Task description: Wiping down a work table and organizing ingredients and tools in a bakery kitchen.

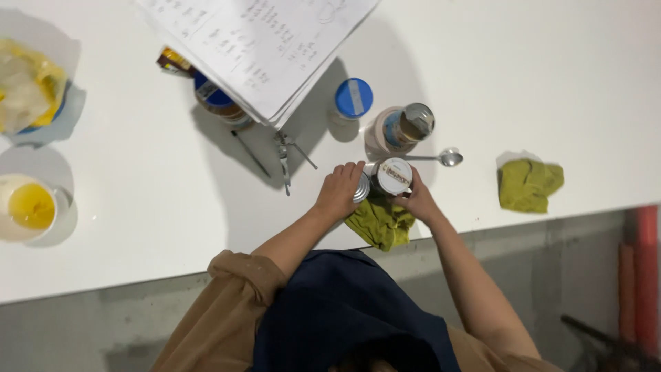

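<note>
My left hand (339, 189) is closed on a small silver round lid or tin (362, 187) near the table's front edge. Right beside it, my right hand (417, 200) grips a small jar with a white labelled top (394, 176). The two items touch or nearly touch between my hands. A crumpled green cloth (380, 222) lies under both hands and hangs a little over the table edge (206, 272).
Behind my hands stand a jar with a blue lid (353, 98), a taller jar with a metallic top (406, 125) and a spoon (441, 158). Papers (261, 41) on a small stand (286, 148) overhang a blue-topped can (213, 96). A second green cloth (529, 184) lies right; a yellow bag (27, 86) and a cup of yellow liquid (27, 207) sit left.
</note>
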